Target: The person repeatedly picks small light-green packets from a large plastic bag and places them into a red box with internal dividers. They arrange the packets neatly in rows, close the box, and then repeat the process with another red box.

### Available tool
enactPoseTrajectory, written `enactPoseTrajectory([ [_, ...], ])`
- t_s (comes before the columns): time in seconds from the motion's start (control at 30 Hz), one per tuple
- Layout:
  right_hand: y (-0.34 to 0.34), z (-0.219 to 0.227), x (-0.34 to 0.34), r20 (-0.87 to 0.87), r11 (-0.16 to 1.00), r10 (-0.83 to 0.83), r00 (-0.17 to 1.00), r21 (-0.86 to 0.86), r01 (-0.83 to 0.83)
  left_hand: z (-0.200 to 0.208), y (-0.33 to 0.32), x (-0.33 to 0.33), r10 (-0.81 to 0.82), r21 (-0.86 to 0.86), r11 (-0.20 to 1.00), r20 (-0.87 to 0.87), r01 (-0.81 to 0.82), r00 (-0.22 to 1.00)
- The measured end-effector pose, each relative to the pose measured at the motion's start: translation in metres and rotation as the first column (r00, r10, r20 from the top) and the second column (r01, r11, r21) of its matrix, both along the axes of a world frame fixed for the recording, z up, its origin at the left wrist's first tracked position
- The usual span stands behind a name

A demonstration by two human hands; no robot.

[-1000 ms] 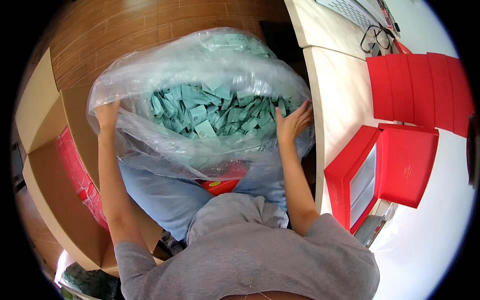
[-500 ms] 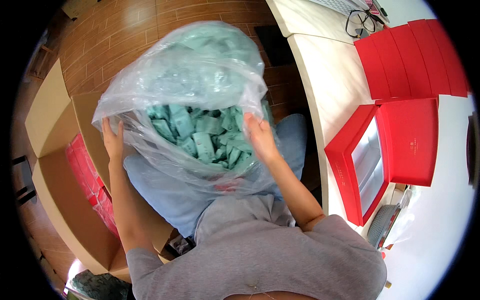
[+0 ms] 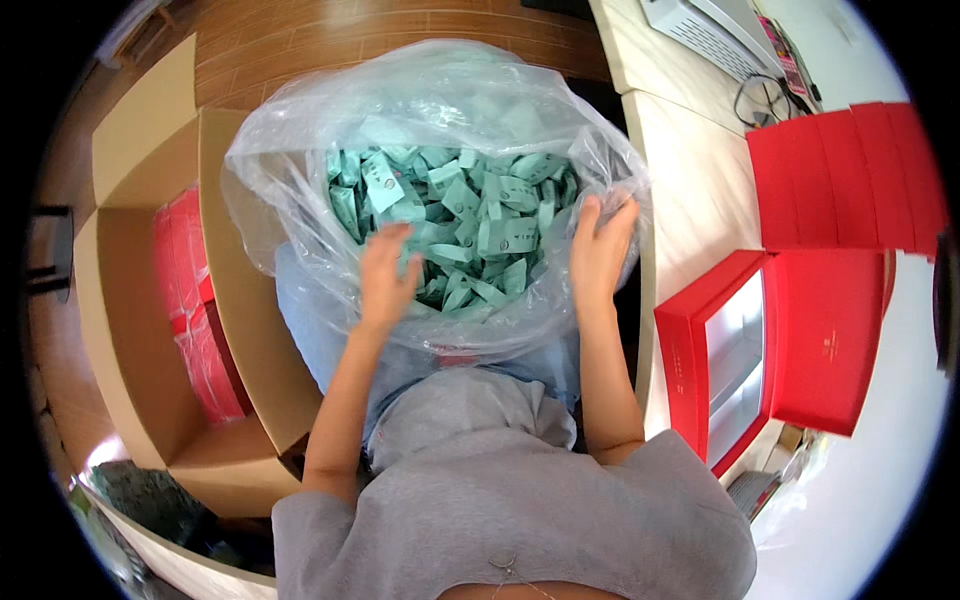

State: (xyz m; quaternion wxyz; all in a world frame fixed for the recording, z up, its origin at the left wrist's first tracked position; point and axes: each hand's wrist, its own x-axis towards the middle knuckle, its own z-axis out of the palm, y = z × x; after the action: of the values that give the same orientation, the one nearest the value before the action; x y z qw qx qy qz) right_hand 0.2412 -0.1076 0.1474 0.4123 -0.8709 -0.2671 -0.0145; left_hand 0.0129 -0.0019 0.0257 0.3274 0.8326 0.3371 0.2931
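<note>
A large clear plastic bag (image 3: 300, 215) rests on my lap with its mouth spread wide. Many small pale-green sachets (image 3: 465, 205) fill it, some with dark print. My left hand (image 3: 388, 275), slightly blurred, hovers over the near-left part of the mouth with fingers apart and nothing visible in them. On the right side, my right hand (image 3: 603, 245) holds the bag's rim, its thumb toward the opening and the film bunched at its fingers. Exactly how firmly the fingers close there is partly hidden.
An open cardboard box (image 3: 245, 290) with red plastic-wrapped packs (image 3: 183, 260) stands left. On the pale table (image 3: 690, 170) at right, an open red gift box (image 3: 685, 370) shows a silvery inside. Behind it lie overlapping red panels (image 3: 830, 180), a cable and a white device (image 3: 705, 35).
My left hand has left the bag's left rim and moved right, over the mouth. My right hand has shifted right along with the rim. The bag now opens wider, showing more sachets.
</note>
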Motion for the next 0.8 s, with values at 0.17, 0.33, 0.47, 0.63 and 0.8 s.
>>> enactPoseTrajectory([
  [0.17, -0.015, 0.057, -0.093, 0.332, 0.904, 0.426, 0.841, -0.134, -0.405, 0.011, -0.085, 0.032, -0.585, -0.524, 0.678, 0.038, 0.515, 0.810],
  [0.33, -0.010, 0.006, -0.093, -0.368, 0.755, 0.641, 0.674, 0.144, -0.640, -0.016, -0.119, 0.037, -0.711, -0.199, 0.697, -0.067, 0.689, 0.700],
  [0.47, -0.020, -0.109, 0.004, 0.011, 0.925, 0.206, 0.979, -0.330, -0.191, -0.008, -0.112, 0.048, -0.735, -0.188, 0.673, -0.057, 0.716, 0.676],
  [0.63, -0.022, -0.107, 0.002, 0.005, 0.780, 0.485, 0.875, -0.455, -0.430, 0.007, -0.093, 0.033, -0.410, -0.538, 0.726, 0.159, 0.427, 0.898],
  [0.8, 0.001, -0.145, -0.002, 0.079, 0.655, 0.429, 0.900, -0.713, -0.249, 0.010, -0.072, 0.021, -0.191, -0.699, 0.678, 0.129, 0.226, 0.973],
])
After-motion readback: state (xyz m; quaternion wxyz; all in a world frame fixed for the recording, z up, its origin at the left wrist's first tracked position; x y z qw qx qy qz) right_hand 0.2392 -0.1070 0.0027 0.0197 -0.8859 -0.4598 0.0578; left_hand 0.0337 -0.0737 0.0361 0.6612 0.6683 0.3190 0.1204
